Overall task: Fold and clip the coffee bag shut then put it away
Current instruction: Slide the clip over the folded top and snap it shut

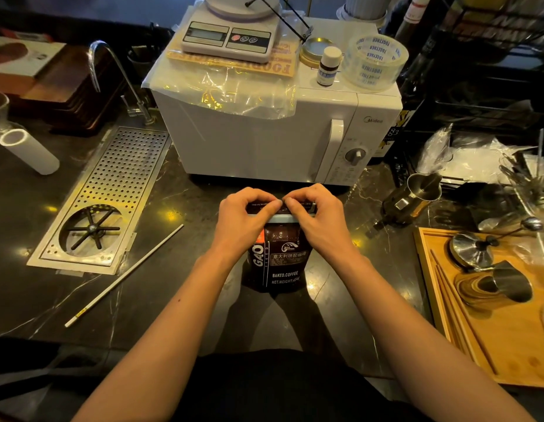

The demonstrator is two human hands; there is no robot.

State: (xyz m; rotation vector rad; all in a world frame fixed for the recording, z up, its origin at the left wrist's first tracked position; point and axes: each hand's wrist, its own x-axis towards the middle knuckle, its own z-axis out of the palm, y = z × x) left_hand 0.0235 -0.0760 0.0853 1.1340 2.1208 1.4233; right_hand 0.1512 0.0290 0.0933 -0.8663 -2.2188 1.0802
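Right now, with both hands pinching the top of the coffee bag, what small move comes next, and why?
Probably press the pale clip shut along the fold. The left hand and right hand pinch the folded top of the coffee bag, which stands upright on the counter, and the clip already lies across it just under the thumbs. Whether it has latched cannot be told.
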